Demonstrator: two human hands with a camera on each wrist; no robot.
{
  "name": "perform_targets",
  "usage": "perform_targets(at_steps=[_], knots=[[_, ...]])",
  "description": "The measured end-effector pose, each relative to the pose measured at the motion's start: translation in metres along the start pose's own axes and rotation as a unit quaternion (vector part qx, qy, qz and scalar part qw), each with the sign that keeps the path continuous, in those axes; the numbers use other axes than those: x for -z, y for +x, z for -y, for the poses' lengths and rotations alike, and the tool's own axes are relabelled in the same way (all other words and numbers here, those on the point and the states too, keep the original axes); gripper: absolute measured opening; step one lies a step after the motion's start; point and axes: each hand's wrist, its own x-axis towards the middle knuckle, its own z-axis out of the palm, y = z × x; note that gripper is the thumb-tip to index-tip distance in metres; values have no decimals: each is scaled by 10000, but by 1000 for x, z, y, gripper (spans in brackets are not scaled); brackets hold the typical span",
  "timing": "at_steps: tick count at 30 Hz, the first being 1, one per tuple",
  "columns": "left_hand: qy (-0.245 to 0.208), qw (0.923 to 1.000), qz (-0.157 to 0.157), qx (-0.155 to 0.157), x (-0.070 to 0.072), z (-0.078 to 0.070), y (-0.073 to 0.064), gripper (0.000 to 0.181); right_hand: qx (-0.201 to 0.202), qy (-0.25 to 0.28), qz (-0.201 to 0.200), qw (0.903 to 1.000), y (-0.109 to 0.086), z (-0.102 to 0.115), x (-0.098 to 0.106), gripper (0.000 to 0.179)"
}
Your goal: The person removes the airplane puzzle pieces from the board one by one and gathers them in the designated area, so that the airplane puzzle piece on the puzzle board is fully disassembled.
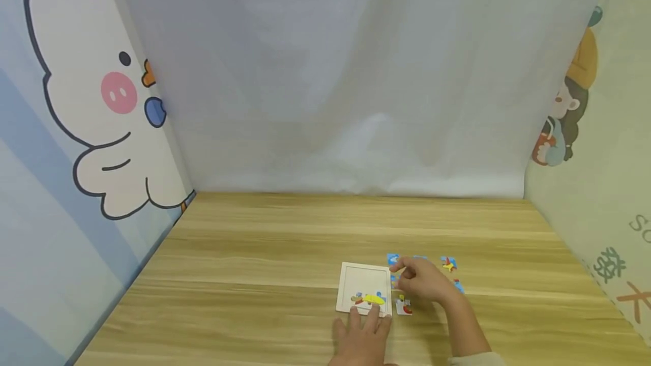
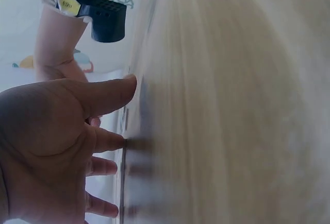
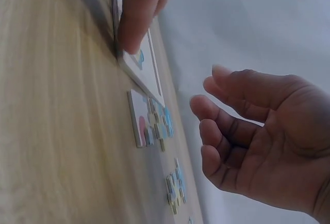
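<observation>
A pale square puzzle tray (image 1: 365, 277) lies on the table, with joined pieces (image 1: 373, 299) showing yellow, brown and blue along its near side. My left hand (image 1: 360, 344) rests its fingertips on the tray's near edge, fingers spread and fairly straight. Just right of the tray, my right hand (image 1: 427, 281) is raised over loose pieces. In the right wrist view, the right hand (image 3: 258, 141) has loosely curled fingers, and nothing shows between thumb and forefinger. A white and red piece (image 1: 404, 305) lies by the tray's right side.
Other loose puzzle pieces include a blue one (image 1: 393, 258) at the tray's far right corner and one with a red and yellow shape (image 1: 448, 264) farther right. Another (image 1: 459, 286) is partly hidden by my right wrist. A pale curtain (image 1: 325, 100) hangs behind the wooden table (image 1: 244, 298).
</observation>
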Motion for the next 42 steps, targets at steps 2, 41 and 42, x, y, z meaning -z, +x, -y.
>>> perform_targets(at_steps=[2,41,42], knots=[[-26,10000,27,21,-2,-1,2,78,64,6,102,9999,5,1,-2,27],[-377,9987,178,284,-5,-7,9,79,311,78,1961,9800,56,2,-39,15],[-404,9987,178,268,-5,-7,9,79,268,117,1963,9801,55,2,-39,14]])
